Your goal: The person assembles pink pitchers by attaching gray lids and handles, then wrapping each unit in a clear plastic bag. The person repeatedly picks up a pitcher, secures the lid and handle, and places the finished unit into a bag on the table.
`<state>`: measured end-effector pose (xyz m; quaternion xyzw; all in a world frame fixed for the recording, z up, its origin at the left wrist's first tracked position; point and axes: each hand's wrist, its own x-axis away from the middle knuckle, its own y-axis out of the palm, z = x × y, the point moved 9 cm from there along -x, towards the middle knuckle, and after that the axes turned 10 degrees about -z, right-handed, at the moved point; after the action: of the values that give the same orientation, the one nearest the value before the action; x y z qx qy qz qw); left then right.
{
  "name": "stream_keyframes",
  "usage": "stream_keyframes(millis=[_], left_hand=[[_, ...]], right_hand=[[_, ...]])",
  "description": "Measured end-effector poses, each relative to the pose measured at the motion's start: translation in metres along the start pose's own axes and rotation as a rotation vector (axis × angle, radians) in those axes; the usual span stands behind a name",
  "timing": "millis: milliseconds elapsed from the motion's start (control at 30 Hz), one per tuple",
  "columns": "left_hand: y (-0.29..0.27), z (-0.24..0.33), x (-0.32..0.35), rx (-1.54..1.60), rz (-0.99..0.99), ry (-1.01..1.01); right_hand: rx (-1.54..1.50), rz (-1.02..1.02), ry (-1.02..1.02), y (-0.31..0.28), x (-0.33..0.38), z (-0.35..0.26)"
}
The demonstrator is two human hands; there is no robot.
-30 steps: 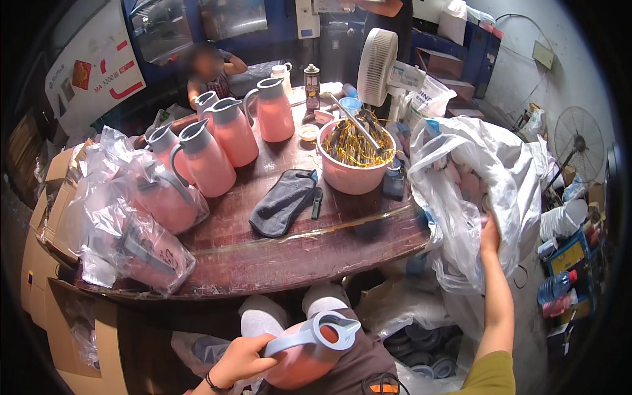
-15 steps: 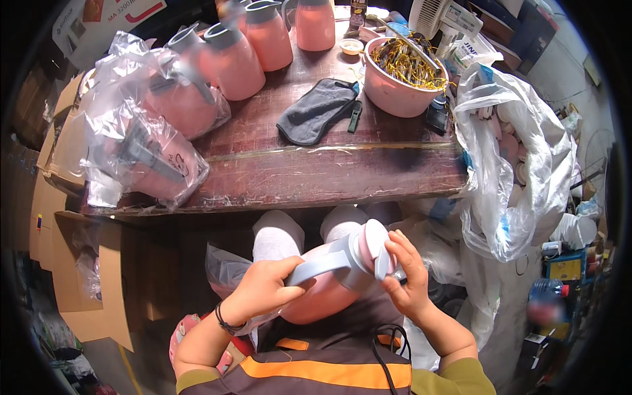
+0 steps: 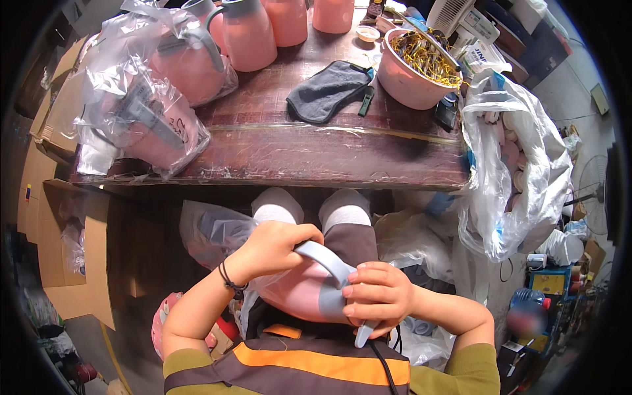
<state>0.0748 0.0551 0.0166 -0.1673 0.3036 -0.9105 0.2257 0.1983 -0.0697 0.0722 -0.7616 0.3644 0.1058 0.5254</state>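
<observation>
On my lap lies a pink vacuum jug (image 3: 294,292), tipped on its side with its grey neck toward the right. My left hand (image 3: 275,246) is closed at the grey handle (image 3: 329,259). Fingers of my right hand (image 3: 378,293) wrap over the jug's top end, which they mostly hide. A grey spout tip (image 3: 363,334) sticks out below those fingers. The lid seen earlier is covered by the right hand. Clear plastic bagging (image 3: 207,230) lies beside the jug, left of my knees.
On the dark red table (image 3: 316,161) stand several pink jugs (image 3: 248,39), some bagged (image 3: 155,125) at left. A grey cloth (image 3: 329,91) and a pink tub of gold ties (image 3: 409,82) are there too. A white sack (image 3: 484,197) hangs right; an open carton (image 3: 95,250) stands left.
The jug has tipped lower, its top end moving down and toward me. My right hand has gone from the lid's side to over it. The head view has shifted slightly.
</observation>
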Motion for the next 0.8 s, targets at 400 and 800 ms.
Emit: stream_keyframes(millis=[400,800], left_hand=[[0.039,0.046,0.007,-0.045,-0.040,-0.020],[0.027,0.029,0.026,-0.175,0.251,0.193]], right_hand=[[-0.240,-0.101,0.978,-0.014,0.056,0.104],[0.050,-0.934,1.217,-0.016,0.061,0.069]])
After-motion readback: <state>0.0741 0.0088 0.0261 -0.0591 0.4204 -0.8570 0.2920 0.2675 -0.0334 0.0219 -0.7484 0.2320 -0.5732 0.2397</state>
